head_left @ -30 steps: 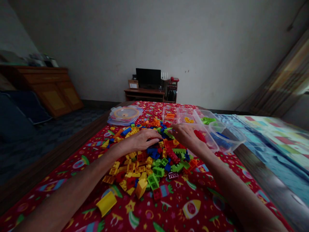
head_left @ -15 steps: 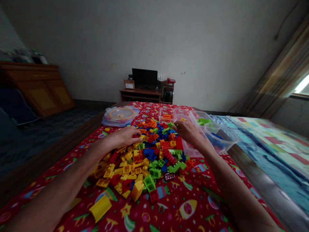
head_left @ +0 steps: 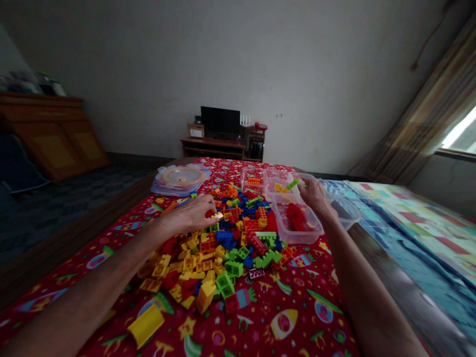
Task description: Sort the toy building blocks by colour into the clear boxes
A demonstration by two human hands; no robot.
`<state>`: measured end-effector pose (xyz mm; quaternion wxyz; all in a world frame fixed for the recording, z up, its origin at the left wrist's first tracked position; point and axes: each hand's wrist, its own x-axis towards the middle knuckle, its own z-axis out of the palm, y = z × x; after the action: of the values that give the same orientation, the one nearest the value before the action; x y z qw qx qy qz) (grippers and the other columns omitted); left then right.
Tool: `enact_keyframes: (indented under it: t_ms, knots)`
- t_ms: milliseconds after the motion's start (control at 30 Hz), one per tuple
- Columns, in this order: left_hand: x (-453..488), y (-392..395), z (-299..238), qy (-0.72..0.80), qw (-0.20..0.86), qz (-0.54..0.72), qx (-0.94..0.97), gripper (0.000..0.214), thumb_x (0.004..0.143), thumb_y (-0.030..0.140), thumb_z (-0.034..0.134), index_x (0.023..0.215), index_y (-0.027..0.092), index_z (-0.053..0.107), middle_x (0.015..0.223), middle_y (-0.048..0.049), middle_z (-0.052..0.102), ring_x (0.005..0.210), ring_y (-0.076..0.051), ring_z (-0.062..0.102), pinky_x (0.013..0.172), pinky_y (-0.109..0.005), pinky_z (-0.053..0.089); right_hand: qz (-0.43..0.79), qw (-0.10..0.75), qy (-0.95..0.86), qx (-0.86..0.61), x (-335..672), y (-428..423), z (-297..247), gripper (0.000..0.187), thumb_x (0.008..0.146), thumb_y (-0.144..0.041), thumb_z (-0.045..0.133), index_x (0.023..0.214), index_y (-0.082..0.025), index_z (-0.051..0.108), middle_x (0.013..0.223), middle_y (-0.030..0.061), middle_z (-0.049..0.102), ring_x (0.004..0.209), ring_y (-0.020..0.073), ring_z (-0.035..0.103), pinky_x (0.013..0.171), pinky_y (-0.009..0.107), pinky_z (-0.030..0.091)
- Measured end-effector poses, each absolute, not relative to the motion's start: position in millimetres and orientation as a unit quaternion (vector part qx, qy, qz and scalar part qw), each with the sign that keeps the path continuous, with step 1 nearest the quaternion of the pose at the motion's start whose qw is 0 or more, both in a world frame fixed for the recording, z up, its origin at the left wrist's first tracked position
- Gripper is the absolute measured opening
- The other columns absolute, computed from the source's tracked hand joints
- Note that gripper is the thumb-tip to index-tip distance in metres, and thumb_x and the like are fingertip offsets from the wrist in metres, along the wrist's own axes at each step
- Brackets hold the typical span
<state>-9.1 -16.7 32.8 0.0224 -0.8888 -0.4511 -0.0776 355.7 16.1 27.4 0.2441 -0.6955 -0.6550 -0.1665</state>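
A heap of toy building bricks (head_left: 203, 253) in yellow, red, green, blue and orange lies on the red patterned tablecloth (head_left: 260, 317). My right hand (head_left: 315, 196) is over the clear plastic boxes with its fingers closed on a long green brick (head_left: 293, 184). At the upper left of the heap my left hand (head_left: 199, 212) is closed, a pale yellow brick (head_left: 217, 216) at its fingertips. Red bricks lie in the nearest clear box (head_left: 299, 238), several yellow ones in the box behind it (head_left: 268, 174). Part of the box at the back right is hidden by my right hand.
A small clear box (head_left: 243, 178) holding orange bricks stands at the back. Stacked plastic lids (head_left: 182, 177) lie at the table's back left. A round clear tub (head_left: 351, 210) stands by the right edge. A yellow curved piece (head_left: 146, 326) lies in front. Beyond the table is a bed (head_left: 420, 228).
My right hand has moved right from the heap to above the boxes, carrying a green brick. The red bricks' box is now uncovered. My left hand has stayed near the heap's left side.
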Motion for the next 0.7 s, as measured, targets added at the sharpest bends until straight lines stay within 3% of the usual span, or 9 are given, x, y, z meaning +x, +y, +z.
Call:
enact_keyframes:
  t_ms: [200,333,533,600,700]
  knots:
    - [-12,-12,33,-0.461,0.011,-0.121,-0.879,0.022,0.07,0.038,0.057,0.077,0.018,0.062,0.086,-0.0067,0.064,0.083,-0.022,0.059,0.08,-0.033,0.048,-0.097,0.245,-0.697,-0.667,315,3,33,0.035,0.088,-0.024,0.041,0.101,-0.012,0.071,0.087,0.0136,0.071,0.075,0.0197,0.062,0.069,0.028,0.041]
    - [-10,-13,38,-0.482,-0.036,-0.171,-0.858,0.026,0.073,0.041,0.055,0.085,0.019,0.059,0.083,-0.005,0.067,0.076,-0.02,0.062,0.073,-0.032,0.049,-0.092,0.225,-0.704,-0.667,318,-1,33,0.033,0.086,-0.022,0.042,0.088,-0.013,0.074,0.083,0.0126,0.072,0.071,0.0182,0.062,0.065,0.027,0.041]
    - [5,-17,25,-0.462,-0.069,-0.211,-0.859,0.024,0.079,0.042,0.053,0.087,0.02,0.058,0.079,-0.0028,0.069,0.073,-0.019,0.065,0.068,-0.029,0.05,-0.105,0.237,-0.647,-0.717,342,21,64,0.035,0.083,-0.019,0.045,0.104,-0.015,0.072,0.099,0.0122,0.073,0.09,0.0215,0.066,0.074,0.027,0.046]
    - [10,-15,12,-0.448,-0.045,-0.218,-0.866,0.023,0.082,0.04,0.052,0.09,0.02,0.059,0.087,-0.0053,0.07,0.081,-0.021,0.066,0.074,-0.031,0.051,-0.108,0.186,-0.657,-0.723,344,39,78,0.036,0.084,-0.019,0.044,0.108,-0.015,0.071,0.102,0.0141,0.072,0.093,0.0234,0.066,0.075,0.028,0.047]
    - [14,-11,-7,-0.443,-0.018,-0.234,-0.865,0.024,0.085,0.035,0.048,0.099,0.018,0.058,0.101,-0.01,0.069,0.094,-0.024,0.066,0.085,-0.036,0.05,-0.123,0.041,-0.696,-0.706,340,72,85,0.036,0.088,-0.02,0.042,0.112,-0.012,0.069,0.109,0.0186,0.069,0.097,0.0254,0.065,0.077,0.031,0.049]
